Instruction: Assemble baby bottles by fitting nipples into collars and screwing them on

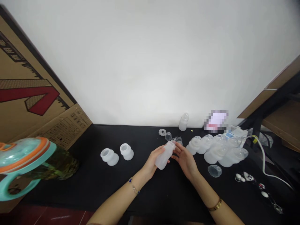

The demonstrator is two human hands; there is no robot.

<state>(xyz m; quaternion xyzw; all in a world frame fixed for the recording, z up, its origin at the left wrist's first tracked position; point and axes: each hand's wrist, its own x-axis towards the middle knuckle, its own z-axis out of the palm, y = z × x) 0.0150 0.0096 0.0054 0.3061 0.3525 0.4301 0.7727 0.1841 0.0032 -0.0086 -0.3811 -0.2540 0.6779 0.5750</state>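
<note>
My left hand (152, 161) is wrapped round a translucent white baby bottle (163, 157), tilted with its neck up and to the right. At the neck, the fingers of my right hand (185, 158) are curled in, close to the rim. What they pinch, if anything, is hidden behind the bottle and fingertips. Just beyond the bottle top lie small clear parts (179, 139), partly covered by the hands, along with a clear disc-like part (168, 136) and a whitish ring (162, 132). Two open-topped white bottles (110, 157) stand to the left.
Several capped bottles (212, 150) cluster at right, with a clear dome cap (214, 171) in front. One capped bottle (184, 122) stands by the wall. A blurred phone-like screen (216, 120), white cable (263, 159) and beaded strand (260, 186) lie right. A large teal-lidded jug (25, 153) stands left.
</note>
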